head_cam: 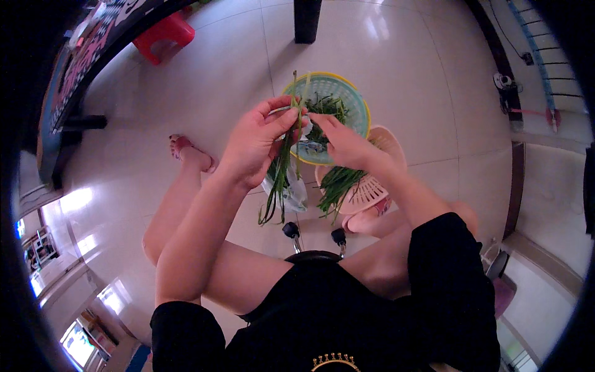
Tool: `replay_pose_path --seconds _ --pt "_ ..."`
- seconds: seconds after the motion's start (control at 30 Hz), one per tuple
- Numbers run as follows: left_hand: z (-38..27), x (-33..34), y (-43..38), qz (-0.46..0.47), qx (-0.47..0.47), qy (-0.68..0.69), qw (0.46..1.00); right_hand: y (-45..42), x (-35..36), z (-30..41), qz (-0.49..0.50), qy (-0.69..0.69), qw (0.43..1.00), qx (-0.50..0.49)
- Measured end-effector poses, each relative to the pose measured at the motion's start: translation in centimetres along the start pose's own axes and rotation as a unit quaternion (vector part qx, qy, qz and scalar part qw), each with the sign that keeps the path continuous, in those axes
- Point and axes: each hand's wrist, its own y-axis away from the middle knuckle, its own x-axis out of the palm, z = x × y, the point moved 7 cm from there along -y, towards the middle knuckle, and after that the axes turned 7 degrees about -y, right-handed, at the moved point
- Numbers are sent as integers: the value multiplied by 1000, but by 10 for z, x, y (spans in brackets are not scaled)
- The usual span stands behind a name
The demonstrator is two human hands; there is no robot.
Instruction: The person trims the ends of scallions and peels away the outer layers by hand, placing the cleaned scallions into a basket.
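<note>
A small bunch of long, thin green stalks, probably garlic chives (282, 172), is pinched between the thumb and fingers of my left hand (260, 135). Its leafy ends hang down towards me. My right hand (346, 142) is just right of the stalks, fingers pointing at my left fingertips; whether it pinches anything is unclear. Beneath both hands stands a green plastic basket (358, 111) with a yellow rim and loose greens (327, 107) inside. Partly under my right forearm, a pink slotted basket (367, 195) carries more chives (341, 183). A clear plastic bag (297, 195) with greens lies behind my left hand.
Pale floor tiles (395, 56) surround the baskets. A dark post (307, 21) rises at the top, with a red plastic stool (169, 37) to its left. A table (88, 69) with a patterned top is at upper left. Stool legs with black feet (291, 229) show between my knees.
</note>
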Motion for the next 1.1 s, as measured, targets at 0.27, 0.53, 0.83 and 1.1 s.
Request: replay_pose_path --seconds 0.27,0.53,0.83,1.1 --pt "0 4 -2 -1 0 13 1000 -4 -35 15 -192 -59 976 -89" --pt "5 8 -5 8 17 4 1000 7 -71 68 -160 -494 854 -34" --pt "4 14 0 21 -11 -48 999 10 -82 44 -182 -498 848 20" --pt "5 20 2 48 -13 -44 998 13 -88 47 -200 -489 849 24"
